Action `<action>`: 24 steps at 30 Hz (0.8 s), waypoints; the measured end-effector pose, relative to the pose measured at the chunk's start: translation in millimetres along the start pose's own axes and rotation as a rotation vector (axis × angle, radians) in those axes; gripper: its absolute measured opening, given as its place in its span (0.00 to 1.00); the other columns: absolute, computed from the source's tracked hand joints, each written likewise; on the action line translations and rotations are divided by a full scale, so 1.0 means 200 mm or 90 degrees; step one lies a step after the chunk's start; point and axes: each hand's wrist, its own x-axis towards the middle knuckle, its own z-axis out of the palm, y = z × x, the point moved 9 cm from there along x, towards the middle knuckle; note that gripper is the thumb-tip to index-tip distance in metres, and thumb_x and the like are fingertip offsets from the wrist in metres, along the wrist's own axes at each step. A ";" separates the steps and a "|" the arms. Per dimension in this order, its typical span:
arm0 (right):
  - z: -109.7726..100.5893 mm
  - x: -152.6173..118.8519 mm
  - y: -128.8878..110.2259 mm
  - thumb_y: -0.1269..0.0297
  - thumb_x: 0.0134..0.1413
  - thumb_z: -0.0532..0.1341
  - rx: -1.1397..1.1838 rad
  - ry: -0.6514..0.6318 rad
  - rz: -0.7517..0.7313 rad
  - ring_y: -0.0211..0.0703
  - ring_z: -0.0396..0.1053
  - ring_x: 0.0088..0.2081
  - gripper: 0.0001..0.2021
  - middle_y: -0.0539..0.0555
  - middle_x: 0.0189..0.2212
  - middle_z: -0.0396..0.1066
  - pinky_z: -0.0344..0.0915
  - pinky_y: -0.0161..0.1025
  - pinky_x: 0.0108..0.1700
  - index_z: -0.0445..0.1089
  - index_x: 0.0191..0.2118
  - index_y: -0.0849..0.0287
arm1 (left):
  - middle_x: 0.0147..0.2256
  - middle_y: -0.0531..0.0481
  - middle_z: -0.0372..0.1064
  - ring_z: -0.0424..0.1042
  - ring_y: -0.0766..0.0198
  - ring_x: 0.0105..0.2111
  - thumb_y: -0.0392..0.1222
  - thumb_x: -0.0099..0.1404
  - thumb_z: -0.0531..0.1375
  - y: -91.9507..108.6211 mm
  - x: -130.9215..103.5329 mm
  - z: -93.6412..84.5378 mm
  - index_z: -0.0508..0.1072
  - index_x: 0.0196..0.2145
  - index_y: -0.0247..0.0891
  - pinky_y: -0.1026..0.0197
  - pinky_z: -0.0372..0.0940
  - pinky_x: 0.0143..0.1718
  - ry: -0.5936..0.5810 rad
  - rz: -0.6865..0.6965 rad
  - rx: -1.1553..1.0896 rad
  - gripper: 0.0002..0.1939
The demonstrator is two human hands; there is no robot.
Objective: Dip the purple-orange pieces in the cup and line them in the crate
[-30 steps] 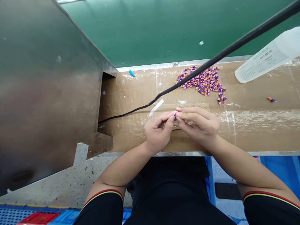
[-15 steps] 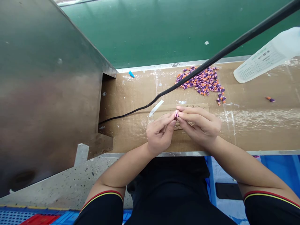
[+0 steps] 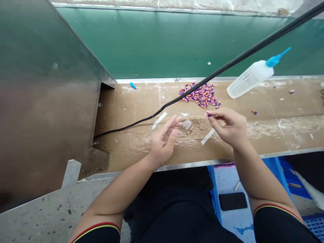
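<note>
Between thumb and fingertips, my right hand (image 3: 229, 126) pinches a small purple-and-pink piece (image 3: 208, 115), just in front of the pile. My left hand (image 3: 165, 139) is open, its fingers spread and nothing seen in them. Close to its fingertips a small clear round dish (image 3: 186, 125) sits on a strip of cardboard (image 3: 196, 133) marked with dark spots. Behind the hands lies a pile of small purple, orange and pink pieces (image 3: 202, 96), partly crossed by a black cable.
The black cable (image 3: 164, 109) slants across the bench. At the back right leans a white squeeze bottle (image 3: 249, 79) with a blue nozzle. A metal cabinet (image 3: 50, 101) blocks the left side. A blue cap (image 3: 133, 85) and a loose piece (image 3: 254, 112) lie on the cardboard. A phone (image 3: 233, 201) rests below.
My hands have come apart, the right one moving rightward with the small piece. My left fingers have opened, and the clear dish now shows. The view has shifted.
</note>
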 end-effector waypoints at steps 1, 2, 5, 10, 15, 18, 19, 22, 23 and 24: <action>-0.05 -0.03 0.08 0.70 0.65 0.66 -0.050 -0.027 0.016 0.43 0.83 0.37 0.07 0.51 0.39 0.85 0.80 0.39 0.39 0.82 0.43 0.53 | 0.59 0.39 0.78 0.83 0.58 0.54 0.38 0.79 0.60 -0.01 0.00 -0.02 0.71 0.70 0.46 0.61 0.82 0.46 0.010 -0.004 0.015 0.24; -0.08 -0.06 0.14 0.71 0.63 0.65 -0.105 -0.063 0.020 0.43 0.82 0.36 0.07 0.51 0.37 0.84 0.79 0.39 0.37 0.81 0.40 0.53 | 0.57 0.39 0.79 0.83 0.59 0.52 0.39 0.79 0.60 -0.01 0.00 -0.03 0.73 0.68 0.45 0.61 0.82 0.45 0.017 -0.009 0.032 0.22; -0.11 -0.19 0.31 0.71 0.59 0.63 -0.232 -0.192 0.016 0.47 0.80 0.36 0.08 0.54 0.35 0.82 0.77 0.41 0.37 0.78 0.33 0.53 | 0.54 0.41 0.81 0.83 0.61 0.48 0.41 0.80 0.59 -0.01 0.00 -0.05 0.77 0.62 0.42 0.62 0.81 0.42 0.021 -0.011 0.074 0.17; -0.14 -0.36 0.46 0.71 0.58 0.58 -0.250 -0.196 0.115 0.52 0.81 0.45 0.16 0.58 0.43 0.82 0.79 0.49 0.48 0.79 0.47 0.53 | 0.51 0.42 0.80 0.81 0.63 0.45 0.41 0.79 0.59 0.04 0.01 -0.05 0.80 0.56 0.41 0.61 0.79 0.42 0.016 0.041 0.091 0.14; -0.19 -0.44 0.46 0.62 0.60 0.63 -0.177 -0.073 0.212 0.55 0.81 0.49 0.15 0.64 0.51 0.81 0.80 0.53 0.50 0.78 0.51 0.57 | 0.50 0.43 0.80 0.80 0.63 0.43 0.43 0.80 0.59 0.04 0.02 -0.07 0.81 0.55 0.41 0.60 0.79 0.42 0.024 0.053 0.116 0.13; -0.14 -0.44 0.43 0.54 0.63 0.66 -0.173 -0.068 0.213 0.57 0.79 0.53 0.11 0.64 0.51 0.81 0.78 0.58 0.57 0.80 0.42 0.56 | 0.49 0.43 0.80 0.80 0.63 0.41 0.46 0.80 0.59 0.03 0.03 -0.08 0.82 0.53 0.42 0.60 0.78 0.41 0.037 0.042 0.123 0.13; -0.14 -0.44 0.43 0.53 0.63 0.67 -0.164 -0.057 0.220 0.56 0.80 0.52 0.11 0.63 0.50 0.82 0.77 0.58 0.58 0.80 0.40 0.56 | 0.48 0.43 0.80 0.80 0.63 0.41 0.46 0.79 0.59 0.03 0.03 -0.08 0.82 0.53 0.42 0.61 0.78 0.40 0.039 0.040 0.121 0.13; -0.26 -0.51 0.50 0.51 0.60 0.68 -0.082 0.023 0.294 0.52 0.82 0.46 0.13 0.61 0.44 0.83 0.79 0.54 0.54 0.79 0.37 0.56 | 0.48 0.43 0.79 0.80 0.63 0.39 0.47 0.79 0.60 0.03 0.03 -0.08 0.83 0.51 0.42 0.63 0.76 0.34 0.038 0.038 0.116 0.13; -0.35 -0.56 0.54 0.50 0.59 0.69 -0.053 0.077 0.335 0.50 0.82 0.43 0.14 0.60 0.42 0.84 0.80 0.52 0.51 0.78 0.38 0.56 | 0.48 0.43 0.79 0.81 0.63 0.39 0.46 0.79 0.60 0.04 0.03 -0.08 0.83 0.51 0.42 0.64 0.75 0.32 0.034 0.039 0.116 0.13; -0.47 -0.64 0.59 0.49 0.59 0.69 -0.036 0.145 0.378 0.50 0.83 0.41 0.15 0.59 0.39 0.83 0.81 0.50 0.48 0.77 0.39 0.56 | 0.48 0.43 0.79 0.81 0.63 0.39 0.46 0.79 0.61 0.04 0.04 -0.07 0.83 0.50 0.42 0.64 0.75 0.31 0.030 0.040 0.115 0.12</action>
